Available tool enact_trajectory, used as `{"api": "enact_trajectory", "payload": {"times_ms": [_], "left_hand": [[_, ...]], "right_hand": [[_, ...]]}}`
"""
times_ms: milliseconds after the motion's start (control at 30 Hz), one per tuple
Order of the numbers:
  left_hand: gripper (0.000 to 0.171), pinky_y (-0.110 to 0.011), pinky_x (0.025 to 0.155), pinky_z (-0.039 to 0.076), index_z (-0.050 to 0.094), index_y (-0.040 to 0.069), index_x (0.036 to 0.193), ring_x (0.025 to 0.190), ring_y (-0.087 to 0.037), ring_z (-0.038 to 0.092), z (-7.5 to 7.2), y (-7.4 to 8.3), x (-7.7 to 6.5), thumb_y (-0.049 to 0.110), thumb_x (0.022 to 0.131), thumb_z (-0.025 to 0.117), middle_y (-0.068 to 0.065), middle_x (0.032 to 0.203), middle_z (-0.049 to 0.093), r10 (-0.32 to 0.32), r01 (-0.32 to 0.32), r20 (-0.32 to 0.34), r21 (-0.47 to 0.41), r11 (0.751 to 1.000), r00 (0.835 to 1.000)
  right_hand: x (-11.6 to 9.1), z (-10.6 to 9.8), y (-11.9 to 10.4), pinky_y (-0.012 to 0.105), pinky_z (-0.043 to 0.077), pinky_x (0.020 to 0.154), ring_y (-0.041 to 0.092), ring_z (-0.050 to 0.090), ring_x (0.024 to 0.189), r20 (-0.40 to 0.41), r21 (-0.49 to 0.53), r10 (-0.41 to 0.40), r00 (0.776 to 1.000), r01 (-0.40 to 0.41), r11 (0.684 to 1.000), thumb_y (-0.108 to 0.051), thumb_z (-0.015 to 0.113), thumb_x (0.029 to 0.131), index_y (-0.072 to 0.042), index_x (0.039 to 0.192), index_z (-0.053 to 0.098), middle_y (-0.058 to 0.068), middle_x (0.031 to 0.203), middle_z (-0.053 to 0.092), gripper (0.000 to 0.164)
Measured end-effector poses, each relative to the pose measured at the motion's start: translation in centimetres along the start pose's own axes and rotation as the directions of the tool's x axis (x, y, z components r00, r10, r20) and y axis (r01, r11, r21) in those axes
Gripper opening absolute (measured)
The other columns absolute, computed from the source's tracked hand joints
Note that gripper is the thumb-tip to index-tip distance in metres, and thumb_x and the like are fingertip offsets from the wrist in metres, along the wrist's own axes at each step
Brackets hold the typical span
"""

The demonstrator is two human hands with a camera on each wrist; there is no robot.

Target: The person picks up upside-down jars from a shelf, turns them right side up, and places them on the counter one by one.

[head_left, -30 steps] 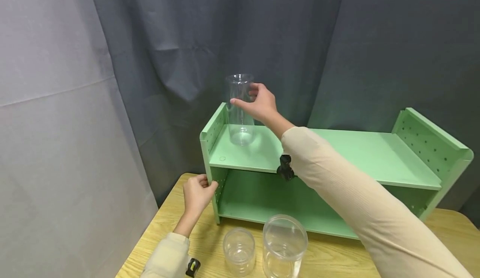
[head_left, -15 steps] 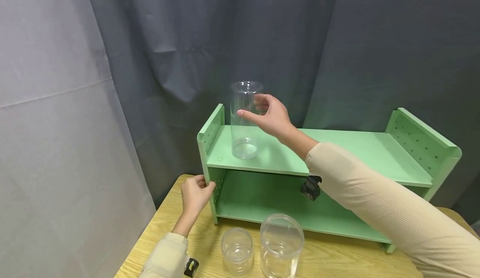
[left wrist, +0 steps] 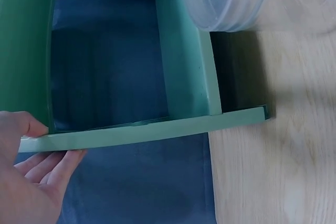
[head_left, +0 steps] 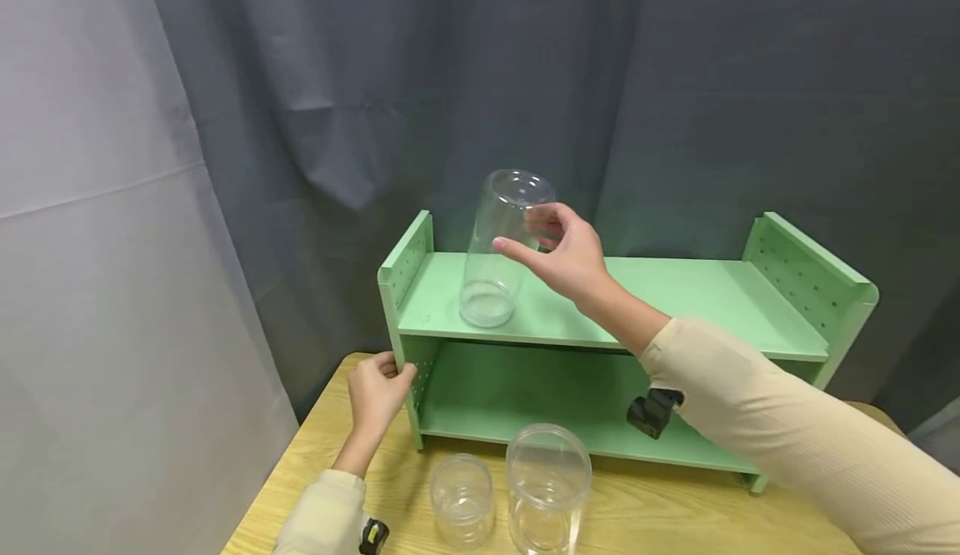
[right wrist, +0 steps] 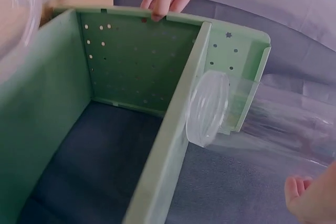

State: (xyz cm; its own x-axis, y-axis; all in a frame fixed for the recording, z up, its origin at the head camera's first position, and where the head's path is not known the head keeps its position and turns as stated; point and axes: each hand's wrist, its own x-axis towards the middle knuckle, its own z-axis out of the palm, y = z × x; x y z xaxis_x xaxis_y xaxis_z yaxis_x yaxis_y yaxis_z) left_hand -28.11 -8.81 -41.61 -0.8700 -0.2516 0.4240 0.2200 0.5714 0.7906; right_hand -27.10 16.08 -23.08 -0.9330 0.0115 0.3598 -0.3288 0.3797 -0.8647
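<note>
A tall clear plastic jar point(head_left: 480, 259) leans to the right over the left part of the green shelf unit's top board point(head_left: 675, 284). My right hand point(head_left: 566, 255) grips its upper part, thumb on the near side and fingers behind. In the right wrist view the lower, cap-like end of the jar point(right wrist: 207, 108) is by the board's front edge; whether it touches cannot be told. My left hand point(head_left: 378, 392) pinches the front edge of the unit's left side panel. The left wrist view shows thumb and fingers on opposite faces of that panel point(left wrist: 131, 132).
Two more clear jars, a small one point(head_left: 462, 505) and a wider one point(head_left: 549, 488), stand on the wooden table point(head_left: 660, 505) before the shelf unit. A grey curtain point(head_left: 375, 63) hangs behind, and a pale cloth point(head_left: 97, 330) on the left.
The tall jar has come toward me and slightly right with my right hand, going from upright to tilted. My left hand keeps its hold on the panel.
</note>
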Motion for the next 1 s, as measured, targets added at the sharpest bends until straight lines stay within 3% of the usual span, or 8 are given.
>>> {"api": "enact_trajectory", "payload": {"times_ms": [233,367,500,733,1000], "left_hand": [[0.023,-0.041,0.072,0.061,0.073,-0.001,0.100,0.080,-0.028,0.074,0.0,-0.2,0.2,0.012,0.083,0.063,-0.019,0.089,0.075,0.030,-0.029,-0.026,0.028,0.999,0.999],[0.028,-0.042,0.078,0.061,0.070,-0.003,0.107,0.088,-0.033,0.073,-0.1,-0.4,0.0,0.016,0.089,0.064,-0.022,0.097,0.073,0.037,-0.037,0.014,-0.001,0.999,0.999],[0.039,-0.045,0.086,0.058,0.065,-0.003,0.116,0.100,-0.036,0.070,-0.6,-0.9,-0.8,0.026,0.090,0.066,-0.023,0.108,0.071,0.005,-0.007,0.058,0.026,1.000,0.998],[0.058,-0.049,0.096,0.052,0.057,0.000,0.129,0.115,-0.037,0.062,-2.8,-1.0,-2.3,0.038,0.087,0.069,-0.022,0.126,0.063,-0.024,0.006,0.138,0.130,0.991,0.990],[0.068,-0.053,0.097,0.050,0.057,0.008,0.130,0.119,-0.037,0.060,-5.1,0.3,-4.5,0.049,0.079,0.074,-0.017,0.128,0.063,-0.004,-0.033,0.193,0.190,0.981,0.981]], "right_hand": [[-1.5,-1.4,0.2,0.025,0.046,0.107,0.015,0.058,0.115,-0.057,0.133,-0.008,0.998,0.015,0.991,-0.023,0.079,0.078,-0.009,0.125,0.052,-0.003,0.116,0.056,0.056],[-3.1,-2.8,0.2,0.021,0.048,0.103,0.009,0.057,0.111,-0.088,0.189,-0.009,0.996,0.025,0.982,-0.019,0.077,0.080,-0.010,0.122,0.052,-0.009,0.112,0.055,0.050],[-5.0,-4.3,0.3,0.014,0.051,0.094,0.005,0.061,0.105,-0.102,0.269,-0.006,0.995,0.034,0.963,-0.014,0.076,0.081,-0.013,0.119,0.053,-0.010,0.114,0.058,0.044],[-8.0,-5.9,1.6,0.014,0.051,0.094,0.003,0.062,0.107,-0.133,0.466,-0.072,0.988,0.127,0.876,0.003,0.070,0.083,-0.009,0.123,0.053,-0.006,0.118,0.062,0.045],[-10.4,-5.9,3.9,0.016,0.053,0.091,0.004,0.066,0.107,-0.108,0.517,-0.085,0.991,0.129,0.846,0.006,0.064,0.086,-0.007,0.129,0.053,-0.007,0.118,0.067,0.047]]}}
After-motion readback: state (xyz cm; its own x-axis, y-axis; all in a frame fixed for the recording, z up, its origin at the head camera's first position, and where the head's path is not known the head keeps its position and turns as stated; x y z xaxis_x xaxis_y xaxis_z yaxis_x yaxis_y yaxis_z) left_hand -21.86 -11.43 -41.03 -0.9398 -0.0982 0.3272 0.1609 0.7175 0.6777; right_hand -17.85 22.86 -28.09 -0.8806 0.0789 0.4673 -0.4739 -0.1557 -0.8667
